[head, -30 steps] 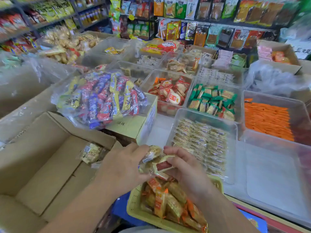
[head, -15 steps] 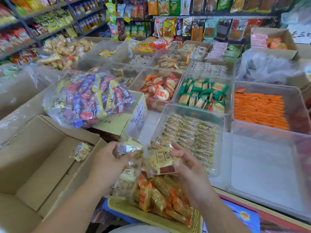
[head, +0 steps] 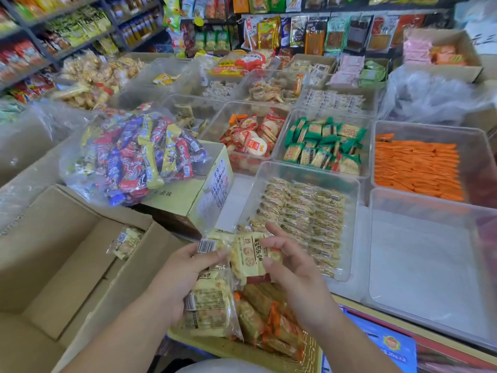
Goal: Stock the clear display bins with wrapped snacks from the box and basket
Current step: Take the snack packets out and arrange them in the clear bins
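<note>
packets point(head: 248, 261) held above the basket point(head: 313, 354)
your left hand point(head: 183, 275) grips perhaps three; your right hand point(head: 294, 270) pinches one.

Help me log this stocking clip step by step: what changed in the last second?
The hands, bunched together over the basket a second ago, have drawn apart: the right hand now pinches a single packet pulled from the bunch of packets that the left hand grips. The clear bin and its rows, the basket and the lone packet in the box lie as before.
</note>
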The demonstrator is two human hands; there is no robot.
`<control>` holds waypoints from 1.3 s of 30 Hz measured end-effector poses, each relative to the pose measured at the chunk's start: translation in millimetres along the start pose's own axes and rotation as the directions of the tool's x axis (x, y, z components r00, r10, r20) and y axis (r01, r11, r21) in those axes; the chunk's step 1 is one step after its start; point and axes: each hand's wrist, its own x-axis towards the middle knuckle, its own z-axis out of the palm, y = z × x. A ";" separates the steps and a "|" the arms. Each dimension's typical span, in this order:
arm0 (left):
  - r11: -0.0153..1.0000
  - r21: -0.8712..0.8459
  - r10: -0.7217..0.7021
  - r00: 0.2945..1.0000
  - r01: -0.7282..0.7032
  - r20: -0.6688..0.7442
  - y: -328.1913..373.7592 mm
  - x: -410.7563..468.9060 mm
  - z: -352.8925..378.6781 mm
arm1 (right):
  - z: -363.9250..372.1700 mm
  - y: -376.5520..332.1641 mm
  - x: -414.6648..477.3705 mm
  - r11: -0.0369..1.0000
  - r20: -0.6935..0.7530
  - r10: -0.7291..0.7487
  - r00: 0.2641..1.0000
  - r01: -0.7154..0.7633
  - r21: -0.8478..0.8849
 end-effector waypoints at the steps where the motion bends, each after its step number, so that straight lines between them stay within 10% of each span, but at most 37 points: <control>1: 1.000 -0.024 -0.009 1.000 0.009 0.004 -0.7 3.2 -1.2 | -3.0 -0.9 0.5 1.000 0.041 0.005 0.999 -0.004 -0.024; 7: 0.994 -0.091 -0.062 0.998 0.064 0.024 -6.8 24.9 -7.5 | -21.5 6.1 9.5 0.727 0.227 -0.044 0.973 0.187 -0.660; 16: 0.975 -0.224 -0.030 0.991 0.000 -0.129 -6.0 51.4 -17.1 | -52.9 1.7 59.6 0.728 -0.255 -0.212 0.943 -0.022 -0.685; 21: 0.945 -0.326 -0.020 0.985 -0.039 -0.174 -11.2 59.8 -26.6 | -64.9 -4.0 105.8 0.298 -0.227 -0.507 0.831 -0.078 -0.951; 25: 0.929 -0.366 -0.022 0.981 -0.051 -0.192 -20.3 63.3 -30.9 | -48.0 14.4 137.0 0.060 -0.035 -0.434 0.900 -0.010 -0.998; 33: 0.922 -0.380 0.008 0.985 -0.074 -0.173 -28.9 64.5 -38.8 | -43.1 48.1 149.8 0.512 -0.110 0.264 0.958 -0.236 -0.826; 39: 0.922 -0.382 0.001 0.988 -0.061 -0.155 -30.9 62.2 -40.1 | -42.2 35.7 154.0 0.422 -0.121 0.232 0.965 -0.212 -0.882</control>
